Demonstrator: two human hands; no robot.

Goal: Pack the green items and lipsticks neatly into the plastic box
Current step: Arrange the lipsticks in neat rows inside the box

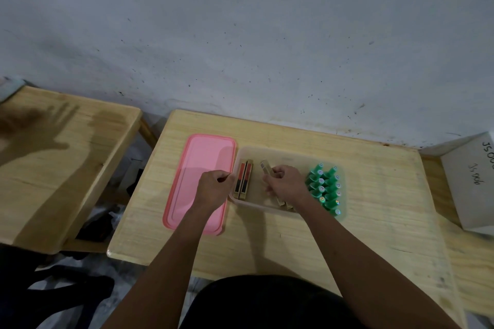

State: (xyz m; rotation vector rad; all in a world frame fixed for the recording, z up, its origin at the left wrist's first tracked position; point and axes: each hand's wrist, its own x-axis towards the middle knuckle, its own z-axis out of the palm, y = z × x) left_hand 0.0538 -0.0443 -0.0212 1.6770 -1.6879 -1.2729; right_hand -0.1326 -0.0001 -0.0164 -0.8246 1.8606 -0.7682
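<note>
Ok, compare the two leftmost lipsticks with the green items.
The two lipsticks are long, flat-lying, red and dark; the green items are short, green, shiny-capped. The lipsticks are a pair; the green items fill several rows. Both sit in the plastic box.

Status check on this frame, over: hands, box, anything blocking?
Left hand curled at plastic box left rim, grip unclear. Right hand grips loose lipsticks inside box. Two lipsticks laid left, green items packed right. Pink lid alongside, nothing blocking.

Clear plastic box (pixel 288 155): green items (pixel 324 187) clustered right end; two lipsticks (pixel 243 179) flat side-by-side left end.
</note>
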